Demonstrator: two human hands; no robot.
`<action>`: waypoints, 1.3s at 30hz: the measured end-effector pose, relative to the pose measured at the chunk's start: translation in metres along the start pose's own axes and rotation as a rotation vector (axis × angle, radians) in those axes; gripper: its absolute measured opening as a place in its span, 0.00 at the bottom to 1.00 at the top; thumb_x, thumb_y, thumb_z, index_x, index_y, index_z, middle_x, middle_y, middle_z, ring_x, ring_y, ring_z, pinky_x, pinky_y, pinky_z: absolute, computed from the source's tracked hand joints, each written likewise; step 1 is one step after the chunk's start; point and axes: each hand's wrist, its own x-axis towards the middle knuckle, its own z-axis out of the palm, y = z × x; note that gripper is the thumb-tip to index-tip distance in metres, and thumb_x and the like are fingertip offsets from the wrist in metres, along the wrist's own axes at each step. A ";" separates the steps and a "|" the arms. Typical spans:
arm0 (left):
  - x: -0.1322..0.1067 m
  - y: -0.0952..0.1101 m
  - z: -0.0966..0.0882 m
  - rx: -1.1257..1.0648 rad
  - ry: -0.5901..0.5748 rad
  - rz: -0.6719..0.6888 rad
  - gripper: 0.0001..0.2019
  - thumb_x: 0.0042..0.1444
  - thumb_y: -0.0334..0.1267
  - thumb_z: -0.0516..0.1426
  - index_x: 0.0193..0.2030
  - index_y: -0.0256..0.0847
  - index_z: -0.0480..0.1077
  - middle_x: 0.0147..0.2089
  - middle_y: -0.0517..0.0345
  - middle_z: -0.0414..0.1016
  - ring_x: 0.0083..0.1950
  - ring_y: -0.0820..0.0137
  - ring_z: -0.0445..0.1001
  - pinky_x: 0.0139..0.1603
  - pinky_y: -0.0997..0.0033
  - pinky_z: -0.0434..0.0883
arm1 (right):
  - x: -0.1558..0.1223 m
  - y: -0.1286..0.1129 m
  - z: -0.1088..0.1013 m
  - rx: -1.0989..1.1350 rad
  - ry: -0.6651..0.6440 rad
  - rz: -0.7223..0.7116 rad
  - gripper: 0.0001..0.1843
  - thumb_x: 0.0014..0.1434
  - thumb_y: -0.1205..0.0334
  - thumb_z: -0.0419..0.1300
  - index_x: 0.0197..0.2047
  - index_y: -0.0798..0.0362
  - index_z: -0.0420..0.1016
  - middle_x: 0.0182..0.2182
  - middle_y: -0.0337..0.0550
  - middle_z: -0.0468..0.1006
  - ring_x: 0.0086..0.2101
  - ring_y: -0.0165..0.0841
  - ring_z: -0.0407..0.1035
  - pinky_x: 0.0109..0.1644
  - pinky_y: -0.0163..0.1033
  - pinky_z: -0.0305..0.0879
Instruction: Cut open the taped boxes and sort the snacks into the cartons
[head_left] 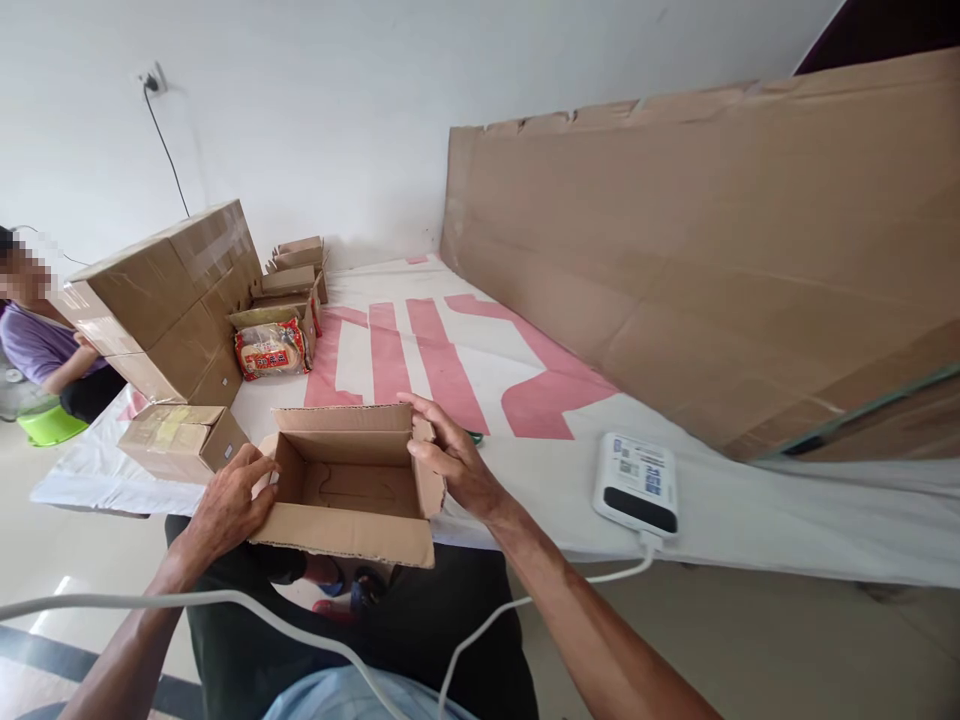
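Observation:
An open cardboard box stands at the table's front edge, its flaps folded outward. A thin curved line shows on its inner floor; what it is I cannot make out. My left hand grips the left end of the box, fingers over the short flap. At the opposite end, my right hand holds the right flap and far corner between thumb and fingers. Left of my left hand sits a smaller taped carton. A small dark green object lies partly hidden behind my right hand.
Taped cartons are stacked at the left, beside open boxes and a red printed food packet. A large cardboard sheet leans at right. A white device trails a cable. A person sits far left near a green basin.

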 end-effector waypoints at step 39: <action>0.009 -0.023 0.028 -0.680 0.220 -0.375 0.16 0.45 0.50 0.71 0.31 0.40 0.79 0.28 0.60 0.78 0.28 0.71 0.74 0.31 0.71 0.70 | 0.001 0.005 0.001 0.056 0.022 0.024 0.34 0.62 0.51 0.62 0.71 0.43 0.71 0.68 0.44 0.74 0.67 0.48 0.67 0.72 0.54 0.63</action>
